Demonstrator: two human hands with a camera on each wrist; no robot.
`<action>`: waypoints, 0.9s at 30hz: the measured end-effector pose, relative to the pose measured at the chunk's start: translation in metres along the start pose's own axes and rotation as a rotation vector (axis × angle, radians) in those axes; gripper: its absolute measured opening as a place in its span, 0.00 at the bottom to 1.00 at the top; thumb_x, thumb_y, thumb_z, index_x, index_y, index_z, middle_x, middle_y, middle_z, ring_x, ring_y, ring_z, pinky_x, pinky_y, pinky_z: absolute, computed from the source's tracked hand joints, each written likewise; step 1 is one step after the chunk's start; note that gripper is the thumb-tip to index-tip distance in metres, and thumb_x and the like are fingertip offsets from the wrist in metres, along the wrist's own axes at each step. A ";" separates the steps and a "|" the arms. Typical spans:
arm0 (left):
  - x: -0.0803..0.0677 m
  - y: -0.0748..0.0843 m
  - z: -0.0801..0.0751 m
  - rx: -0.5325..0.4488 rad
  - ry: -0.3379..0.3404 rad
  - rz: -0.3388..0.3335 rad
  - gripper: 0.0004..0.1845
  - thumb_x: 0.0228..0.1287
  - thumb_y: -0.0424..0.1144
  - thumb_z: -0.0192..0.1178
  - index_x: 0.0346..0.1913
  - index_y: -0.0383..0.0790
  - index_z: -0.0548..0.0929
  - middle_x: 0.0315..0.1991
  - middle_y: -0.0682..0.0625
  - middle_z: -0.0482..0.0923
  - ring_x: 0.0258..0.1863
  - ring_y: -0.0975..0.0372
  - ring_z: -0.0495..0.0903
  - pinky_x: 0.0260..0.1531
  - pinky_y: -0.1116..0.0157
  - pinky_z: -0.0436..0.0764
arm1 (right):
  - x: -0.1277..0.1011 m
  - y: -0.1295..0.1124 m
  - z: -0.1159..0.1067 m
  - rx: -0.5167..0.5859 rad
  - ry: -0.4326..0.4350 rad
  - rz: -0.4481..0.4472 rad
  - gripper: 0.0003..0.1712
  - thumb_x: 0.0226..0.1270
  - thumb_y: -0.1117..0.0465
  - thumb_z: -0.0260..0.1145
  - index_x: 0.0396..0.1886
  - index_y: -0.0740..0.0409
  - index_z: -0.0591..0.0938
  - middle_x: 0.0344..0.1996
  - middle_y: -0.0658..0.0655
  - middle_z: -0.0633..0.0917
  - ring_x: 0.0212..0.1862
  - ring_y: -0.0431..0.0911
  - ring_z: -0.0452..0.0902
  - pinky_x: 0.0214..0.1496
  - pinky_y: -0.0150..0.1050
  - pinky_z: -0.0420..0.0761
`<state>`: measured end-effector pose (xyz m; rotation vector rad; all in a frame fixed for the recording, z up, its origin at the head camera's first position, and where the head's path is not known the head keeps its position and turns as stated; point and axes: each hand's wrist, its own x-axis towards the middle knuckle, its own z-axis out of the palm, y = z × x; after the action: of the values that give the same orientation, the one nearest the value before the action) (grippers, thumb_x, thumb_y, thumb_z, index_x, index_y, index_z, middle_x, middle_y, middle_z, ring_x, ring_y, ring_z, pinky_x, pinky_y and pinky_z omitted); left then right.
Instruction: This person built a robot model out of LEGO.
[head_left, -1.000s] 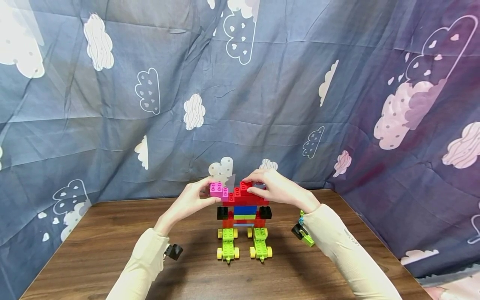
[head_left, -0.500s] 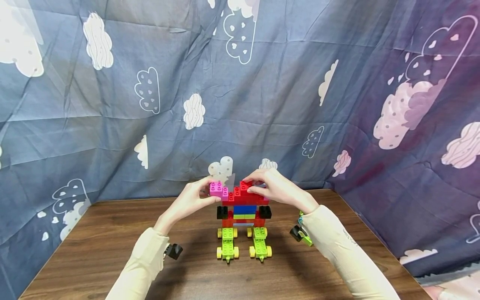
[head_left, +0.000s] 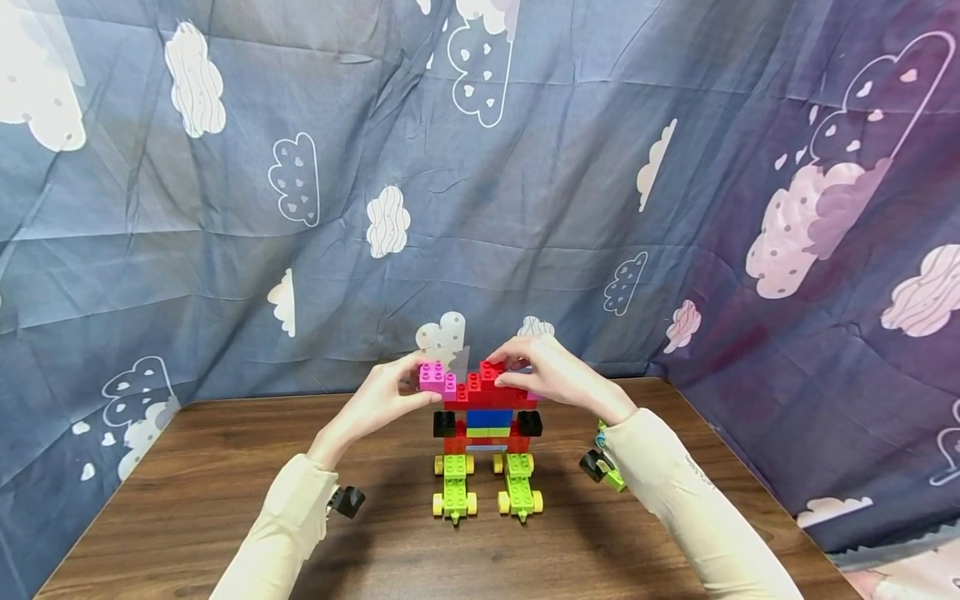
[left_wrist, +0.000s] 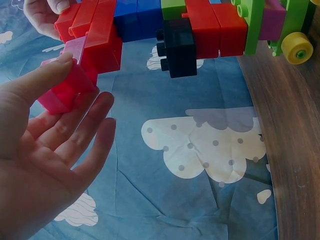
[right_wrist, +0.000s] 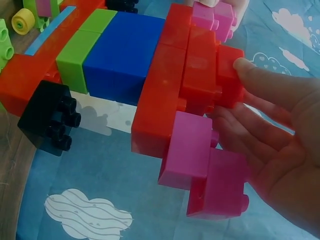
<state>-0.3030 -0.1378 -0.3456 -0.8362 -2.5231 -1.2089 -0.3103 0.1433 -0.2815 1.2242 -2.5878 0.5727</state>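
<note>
A figure of toy building bricks stands upright, with two green wheeled bases (head_left: 455, 487) as feet. My left hand (head_left: 382, 392) pinches the outer pink brick (head_left: 432, 377) at the figure's left shoulder between thumb and fingers. At the top, my right hand (head_left: 551, 371) grips the uppermost red brick (right_wrist: 229, 75), its thumb against one side. Below the red rows sits a blue block (head_left: 490, 419), with black bricks (head_left: 444, 424) sticking out at either side. Stepped pink bricks (right_wrist: 220, 185) jut from the other shoulder, mostly hidden behind my right hand in the head view.
The figure stands on a brown wooden table (head_left: 202, 500). A dark blue cloth (head_left: 337, 125) with cloud prints hangs behind and to the right. Small black pieces (head_left: 348, 502) show beside my left sleeve, with black and green pieces (head_left: 600, 467) by the right sleeve.
</note>
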 end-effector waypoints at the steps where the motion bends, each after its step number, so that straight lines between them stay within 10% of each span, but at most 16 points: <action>1: 0.000 0.000 0.000 -0.004 0.001 0.001 0.25 0.59 0.41 0.71 0.58 0.39 0.78 0.45 0.45 0.84 0.42 0.58 0.82 0.51 0.51 0.84 | 0.000 0.000 0.000 -0.002 0.003 -0.003 0.16 0.63 0.59 0.72 0.49 0.58 0.86 0.44 0.55 0.89 0.44 0.44 0.85 0.51 0.42 0.84; 27: -0.001 0.003 -0.003 -0.018 -0.018 -0.014 0.26 0.59 0.41 0.71 0.59 0.39 0.78 0.47 0.45 0.83 0.43 0.55 0.81 0.51 0.54 0.85 | 0.003 -0.007 0.001 -0.052 0.005 -0.044 0.13 0.62 0.59 0.72 0.44 0.59 0.85 0.39 0.54 0.87 0.39 0.46 0.81 0.45 0.41 0.83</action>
<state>-0.3007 -0.1389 -0.3419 -0.8386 -2.5405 -1.2363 -0.3070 0.1366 -0.2795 1.2577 -2.5485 0.4960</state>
